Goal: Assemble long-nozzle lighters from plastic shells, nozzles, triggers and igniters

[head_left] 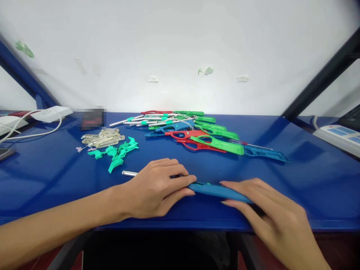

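A blue plastic casing (219, 190) is held level between both hands, just above the table's front edge. My left hand (157, 187) is closed round its left end, and a silver metal tube (129, 173) sticks out to the left of that hand. My right hand (272, 210) pinches the casing's right end between thumb and fingers. Beyond the hands lie green casings (222, 144), red casings (191, 134) and another blue casing (266, 153). Metal tubes with green pieces (149, 120) are heaped behind them. Small turquoise parts (119, 152) lie to the left.
Pale clear plastic parts (105, 138) lie behind the turquoise ones. A white power strip (52, 113) with a cable is at the far left, beside a phone's corner (5, 153). A white device (339, 137) stands at the right. A white wall rises behind the blue table (70, 180).
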The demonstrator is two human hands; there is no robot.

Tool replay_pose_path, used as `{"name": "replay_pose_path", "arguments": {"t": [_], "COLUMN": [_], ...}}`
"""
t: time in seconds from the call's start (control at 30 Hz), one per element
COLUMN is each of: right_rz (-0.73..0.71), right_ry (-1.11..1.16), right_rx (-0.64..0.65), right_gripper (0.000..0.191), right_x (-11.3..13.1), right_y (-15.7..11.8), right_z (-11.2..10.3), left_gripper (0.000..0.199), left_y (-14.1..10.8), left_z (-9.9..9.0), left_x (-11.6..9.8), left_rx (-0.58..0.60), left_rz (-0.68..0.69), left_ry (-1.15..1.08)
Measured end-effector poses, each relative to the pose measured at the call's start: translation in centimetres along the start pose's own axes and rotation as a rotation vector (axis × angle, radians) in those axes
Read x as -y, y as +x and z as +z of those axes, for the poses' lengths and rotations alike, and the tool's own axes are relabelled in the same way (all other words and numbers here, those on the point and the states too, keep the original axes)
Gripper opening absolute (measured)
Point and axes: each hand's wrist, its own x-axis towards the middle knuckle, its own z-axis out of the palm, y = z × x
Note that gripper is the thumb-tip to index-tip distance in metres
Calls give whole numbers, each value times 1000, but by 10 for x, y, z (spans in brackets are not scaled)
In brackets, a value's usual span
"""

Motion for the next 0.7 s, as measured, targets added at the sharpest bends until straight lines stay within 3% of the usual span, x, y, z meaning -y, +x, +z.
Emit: {"name": "replay_pose_path", "arguments": {"t": [0.23,0.4,0.57,0.7], "right_rz": [-86,29,182,243], "right_ry": [2,-12,47,102], "right_rx": [2,-35,-35,-4], "right_gripper": [26,15,21,23], "right_x": [2,7,7,8], "right_y": [6,6,6,11], "right_z": [-3,-4,-8,-9], "left_gripper": [18,24,42,35], "left_y": [2,2,2,1], "left_z": [-3,-1,-2,-2], "left_x": [-7,-7,-7,-7], "left_rx": [-49,-69,-14,8], "left_rz": [110,47,28,50], "left_ry": [79,126,226,298]}}
